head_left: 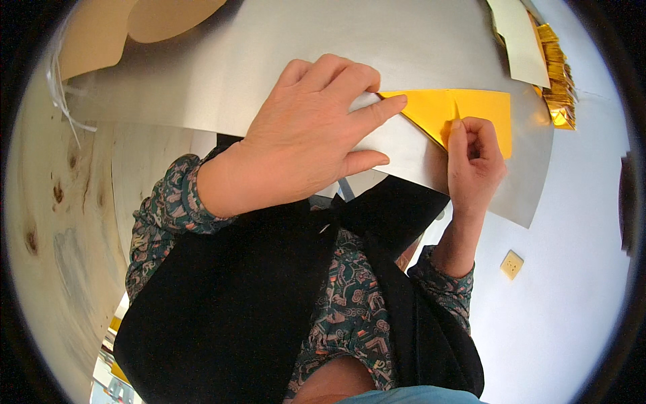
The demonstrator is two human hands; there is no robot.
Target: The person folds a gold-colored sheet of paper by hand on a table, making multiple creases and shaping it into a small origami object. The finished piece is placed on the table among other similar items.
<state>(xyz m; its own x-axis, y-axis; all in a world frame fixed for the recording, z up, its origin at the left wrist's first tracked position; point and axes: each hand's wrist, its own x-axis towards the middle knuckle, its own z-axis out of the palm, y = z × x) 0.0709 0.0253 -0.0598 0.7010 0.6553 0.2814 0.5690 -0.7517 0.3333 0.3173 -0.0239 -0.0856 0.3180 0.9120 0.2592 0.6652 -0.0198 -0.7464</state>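
Note:
A sheet of bright yellow paper (488, 108) lies on the silvery-grey tabletop (229, 74), with a slanting folded edge on its left part. My left hand (309, 124) rests palm down at the sheet's narrow left tip, its index finger touching the yellow edge. Thumb and index finger of that hand are spread apart; the other fingers are bent and their tips are partly hidden. Over the lower middle of the sheet, my right hand (476, 155) pinches a raised fold of the paper between thumb and index finger, its other fingers curled in.
Tan card pieces (97, 40) lie at the far left, with white strands (64, 101) hanging over the edge. At the far right are a pale card strip (521, 44) and shiny gold fringe (557, 81). A wooden panel (67, 202) stands left; a wall socket (511, 264) is right.

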